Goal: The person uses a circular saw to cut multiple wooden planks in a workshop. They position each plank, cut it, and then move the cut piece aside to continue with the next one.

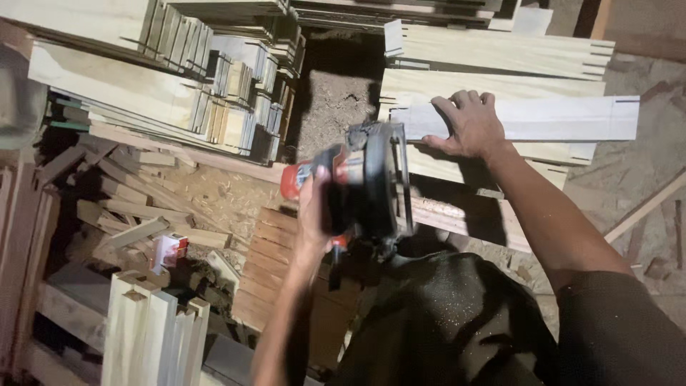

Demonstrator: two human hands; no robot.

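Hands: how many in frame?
2. Left hand grips the circular saw at centre; right hand lies flat on a pale board, upper right. No other hands show.

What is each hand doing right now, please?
Left hand: closed around the circular saw.
Right hand: open, flat on a pale wooden board.

I see pale, smooth, matt wooden boards at one o'clock; the circular saw shows dull metal and glossy red plastic.
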